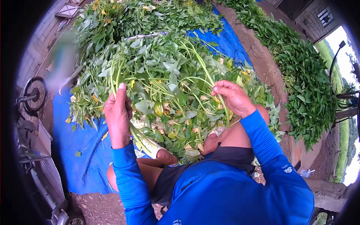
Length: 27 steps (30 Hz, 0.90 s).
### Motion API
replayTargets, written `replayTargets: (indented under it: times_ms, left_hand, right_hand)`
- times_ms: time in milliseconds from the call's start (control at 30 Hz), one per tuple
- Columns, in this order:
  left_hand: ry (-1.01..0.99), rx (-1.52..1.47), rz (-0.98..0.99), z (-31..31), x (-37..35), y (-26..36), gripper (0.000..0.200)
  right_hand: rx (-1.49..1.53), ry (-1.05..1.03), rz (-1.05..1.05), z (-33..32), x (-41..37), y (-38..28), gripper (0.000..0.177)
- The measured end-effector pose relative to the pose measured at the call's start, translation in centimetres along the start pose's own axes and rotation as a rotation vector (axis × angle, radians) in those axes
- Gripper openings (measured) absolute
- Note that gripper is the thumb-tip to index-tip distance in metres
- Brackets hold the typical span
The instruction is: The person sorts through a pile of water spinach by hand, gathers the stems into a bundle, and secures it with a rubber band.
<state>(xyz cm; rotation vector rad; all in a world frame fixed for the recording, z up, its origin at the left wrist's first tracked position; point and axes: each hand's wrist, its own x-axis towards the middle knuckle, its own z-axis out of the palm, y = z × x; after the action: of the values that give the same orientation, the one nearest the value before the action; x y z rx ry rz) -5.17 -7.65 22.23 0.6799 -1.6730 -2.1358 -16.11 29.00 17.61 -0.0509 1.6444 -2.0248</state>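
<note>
My left hand (119,112) is closed round a small bunch of green leafy stems (117,73). Their upper ends rise past the thumb, and the cut ends come out below the wrist. Between the thumb and fingers of my right hand (231,95) is another long green stem (202,63), its lower end hanging beneath the palm and its upper part reaching into the leaves. In front of both hands lies a big heap of leafy vines (161,82), with some yellowed leaves mixed in.
A blue tarp (84,157) lies beneath the heap. More greens (150,18) are piled behind, and a long row of leafy bundles (300,86) lines the right side. At the left are a wheel (35,96) and metal vehicle parts (41,150).
</note>
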Motion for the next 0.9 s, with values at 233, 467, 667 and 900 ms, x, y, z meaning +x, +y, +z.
replayTargets:
  times_ms: [233,467,667,900]
  left_hand:
    - [-0.061,0.013,0.099,3.2,-1.3,-3.6,0.038]
    - [-0.156,0.028,0.083,6.4,-2.5,-7.5,0.033]
    - [-0.266,-0.105,-0.09,7.9,-2.6,-10.0,0.026]
    - [-0.028,0.01,0.02,4.7,0.5,-8.1,0.037]
  right_hand:
    - [-0.106,0.113,-0.179,5.7,-0.3,3.4,0.018]
    - [-0.264,0.033,-0.224,10.6,-2.3,4.5,0.029]
    - [-0.291,-0.07,-0.234,12.5,-1.4,7.4,0.025]
    - [-1.098,-0.096,-0.403,11.3,-8.1,3.6,0.036]
